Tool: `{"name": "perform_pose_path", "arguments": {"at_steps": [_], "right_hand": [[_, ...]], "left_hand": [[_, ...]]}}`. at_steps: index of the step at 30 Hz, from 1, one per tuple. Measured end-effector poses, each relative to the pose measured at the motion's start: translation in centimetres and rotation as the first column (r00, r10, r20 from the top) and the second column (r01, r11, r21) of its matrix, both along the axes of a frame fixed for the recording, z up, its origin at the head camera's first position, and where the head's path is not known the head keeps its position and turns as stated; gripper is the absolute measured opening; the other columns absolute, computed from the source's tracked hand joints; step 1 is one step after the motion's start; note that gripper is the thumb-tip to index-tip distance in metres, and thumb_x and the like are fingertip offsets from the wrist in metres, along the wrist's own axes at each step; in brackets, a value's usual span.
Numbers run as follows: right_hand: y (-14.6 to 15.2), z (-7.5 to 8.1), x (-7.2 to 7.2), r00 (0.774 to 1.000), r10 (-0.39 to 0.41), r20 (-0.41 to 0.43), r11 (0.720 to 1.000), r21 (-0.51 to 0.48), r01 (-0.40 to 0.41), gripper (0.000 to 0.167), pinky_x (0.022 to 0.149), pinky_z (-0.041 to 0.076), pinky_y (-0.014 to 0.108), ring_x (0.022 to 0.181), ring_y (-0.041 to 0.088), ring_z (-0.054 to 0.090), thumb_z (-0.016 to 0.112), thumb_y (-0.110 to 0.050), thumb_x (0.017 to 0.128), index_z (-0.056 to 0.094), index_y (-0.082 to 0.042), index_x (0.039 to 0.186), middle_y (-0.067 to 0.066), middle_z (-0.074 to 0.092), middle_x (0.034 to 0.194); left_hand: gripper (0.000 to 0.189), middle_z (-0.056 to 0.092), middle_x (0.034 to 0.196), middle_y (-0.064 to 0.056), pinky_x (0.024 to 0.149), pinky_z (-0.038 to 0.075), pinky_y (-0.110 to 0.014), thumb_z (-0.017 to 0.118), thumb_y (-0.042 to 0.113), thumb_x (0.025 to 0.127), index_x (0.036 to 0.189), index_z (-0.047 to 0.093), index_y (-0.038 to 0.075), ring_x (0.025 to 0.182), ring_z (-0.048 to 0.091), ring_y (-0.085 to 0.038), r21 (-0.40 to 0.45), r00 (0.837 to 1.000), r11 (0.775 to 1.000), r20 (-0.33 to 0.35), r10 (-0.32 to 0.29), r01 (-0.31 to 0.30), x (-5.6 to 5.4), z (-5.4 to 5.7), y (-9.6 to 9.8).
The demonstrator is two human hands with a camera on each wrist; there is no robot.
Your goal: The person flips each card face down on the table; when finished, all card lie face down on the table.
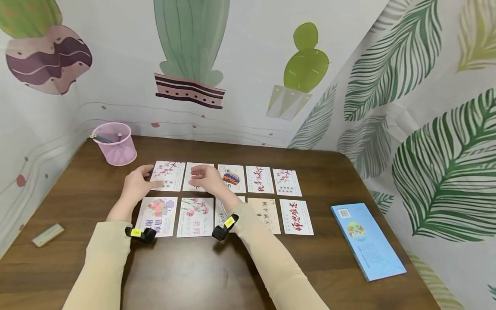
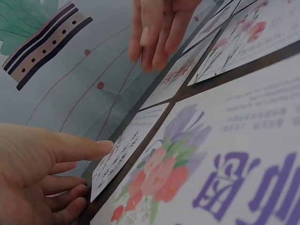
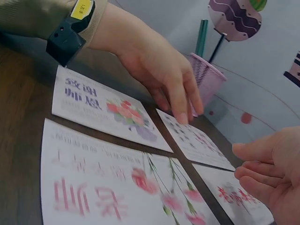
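Observation:
Two rows of printed cards lie on the brown table. My left hand [image 1: 136, 186] is at the left end of the back row, its thumb on the blossom card [image 1: 169, 174] and its other fingers beside the card's left edge. In the right wrist view, that card [image 3: 192, 140] lies flat under the fingertips. My right hand [image 1: 211, 178] hovers over the second back-row card [image 1: 187, 185], which has red lettering, with relaxed fingers and nothing held. In front lie a purple-lettered bouquet card [image 1: 159, 211] and a carnation card [image 1: 195, 219]. My right forearm partly covers other front cards.
A pink mesh pen holder [image 1: 120, 150] with pens stands at the back left. An eraser-like block [image 1: 48, 235] lies on the left. A light-blue book [image 1: 368, 241] lies on the right. A patterned curtain [image 1: 248, 64] closes off the back.

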State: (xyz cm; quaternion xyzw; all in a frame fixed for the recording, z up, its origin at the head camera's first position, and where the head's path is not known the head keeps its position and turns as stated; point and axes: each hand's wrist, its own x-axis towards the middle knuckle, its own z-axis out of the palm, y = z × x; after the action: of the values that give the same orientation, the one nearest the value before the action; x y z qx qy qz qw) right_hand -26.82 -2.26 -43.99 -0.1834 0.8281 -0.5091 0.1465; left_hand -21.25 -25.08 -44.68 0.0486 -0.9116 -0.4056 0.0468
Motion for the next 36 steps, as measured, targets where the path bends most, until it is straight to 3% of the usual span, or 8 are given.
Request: {"name": "perform_pose_path", "arguments": {"at_steps": [5, 9, 16, 21, 24, 28, 32, 36], "right_hand": [[-1.0, 0.0, 0.5, 0.998, 0.059, 0.034, 0.997, 0.039, -0.06, 0.045, 0.087, 0.054, 0.019, 0.111, 0.014, 0.066, 0.071, -0.008, 0.088, 0.059, -0.002, 0.131, 0.008, 0.068, 0.124], [-1.7, -0.2, 0.8, 0.994, 0.09, 0.064, 0.994, 0.055, -0.094, 0.05, 0.093, 0.052, 0.02, 0.118, 0.019, 0.063, 0.071, -0.006, 0.088, 0.056, -0.003, 0.136, 0.011, 0.065, 0.129], [-2.2, -0.4, 0.8, 0.993, 0.113, 0.022, 0.988, 0.102, -0.115, 0.05, 0.093, 0.052, 0.019, 0.119, 0.02, 0.062, 0.071, -0.006, 0.087, 0.057, -0.003, 0.135, 0.012, 0.065, 0.13], [-2.4, -0.4, 0.8, 0.994, 0.104, 0.026, 0.989, 0.108, -0.106, 0.048, 0.093, 0.052, 0.019, 0.119, 0.02, 0.063, 0.071, -0.005, 0.087, 0.058, -0.003, 0.134, 0.012, 0.065, 0.129], [-2.4, -0.4, 0.9, 0.995, 0.095, 0.033, 0.99, 0.101, -0.098, 0.048, 0.093, 0.052, 0.019, 0.119, 0.02, 0.062, 0.071, -0.005, 0.088, 0.058, -0.003, 0.134, 0.012, 0.066, 0.128], [-2.6, -0.4, 1.0, 0.996, 0.081, 0.04, 0.993, 0.084, -0.084, 0.047, 0.093, 0.052, 0.02, 0.119, 0.02, 0.062, 0.07, -0.006, 0.089, 0.058, -0.004, 0.134, 0.011, 0.065, 0.129], [-2.8, -0.3, 1.1, 0.996, 0.073, 0.042, 0.995, 0.066, -0.075, 0.046, 0.093, 0.052, 0.02, 0.118, 0.021, 0.063, 0.069, -0.005, 0.089, 0.059, -0.003, 0.133, 0.012, 0.066, 0.128], [-3.0, -0.3, 1.1, 0.997, 0.063, 0.045, 0.996, 0.054, -0.066, 0.045, 0.093, 0.052, 0.021, 0.117, 0.021, 0.063, 0.069, -0.005, 0.089, 0.06, -0.003, 0.132, 0.012, 0.066, 0.127]], "left_hand": [[0.071, 0.047, 0.136, -0.037, 0.104, 0.038, -0.059, 0.073, 0.015, 0.086, 0.14, 0.039, -0.014, 0.123, 0.048, -0.049, -0.003, 0.999, 1.0, 0.036, -0.017, 0.017, 0.2, 0.2, 0.4], [0.072, 0.046, 0.137, -0.038, 0.104, 0.038, -0.06, 0.072, 0.016, 0.086, 0.141, 0.037, -0.015, 0.124, 0.046, -0.05, -0.006, 0.998, 1.0, 0.064, -0.026, 0.026, 0.1, 0.2, 0.6], [0.073, 0.046, 0.135, -0.039, 0.104, 0.038, -0.06, 0.07, 0.018, 0.087, 0.142, 0.034, -0.016, 0.125, 0.045, -0.051, 0.016, 0.994, 0.999, 0.103, -0.035, 0.034, 0.0, 0.4, 1.0], [0.071, 0.047, 0.137, -0.036, 0.104, 0.04, -0.057, 0.069, 0.015, 0.088, 0.142, 0.035, -0.014, 0.125, 0.046, -0.048, 0.077, 0.995, 0.997, 0.099, 0.022, -0.03, 0.0, 0.4, 1.1], [0.066, 0.045, 0.141, -0.034, 0.105, 0.041, -0.053, 0.066, 0.008, 0.089, 0.144, 0.034, -0.012, 0.127, 0.047, -0.046, 0.19, 0.993, 0.978, 0.093, 0.07, -0.087, -0.1, 0.4, 0.8], [0.066, 0.043, 0.146, -0.03, 0.109, 0.041, -0.046, 0.061, 0.001, 0.09, 0.148, 0.031, -0.007, 0.132, 0.045, -0.041, 0.359, 0.989, 0.925, 0.117, 0.091, -0.128, -0.3, 0.3, 0.3], [0.067, 0.038, 0.15, -0.028, 0.111, 0.04, -0.036, 0.058, 0.007, 0.094, 0.151, 0.025, -0.006, 0.127, 0.048, -0.024, 0.439, 0.983, 0.891, 0.178, 0.039, -0.114, -0.3, 0.1, -0.5], [0.064, 0.04, 0.148, -0.029, 0.106, 0.045, -0.03, 0.056, 0.015, 0.098, 0.149, 0.026, -0.009, 0.101, 0.053, 0.004, 0.478, 0.973, 0.877, 0.223, -0.057, -0.058, -0.2, 0.1, -1.1]]}}
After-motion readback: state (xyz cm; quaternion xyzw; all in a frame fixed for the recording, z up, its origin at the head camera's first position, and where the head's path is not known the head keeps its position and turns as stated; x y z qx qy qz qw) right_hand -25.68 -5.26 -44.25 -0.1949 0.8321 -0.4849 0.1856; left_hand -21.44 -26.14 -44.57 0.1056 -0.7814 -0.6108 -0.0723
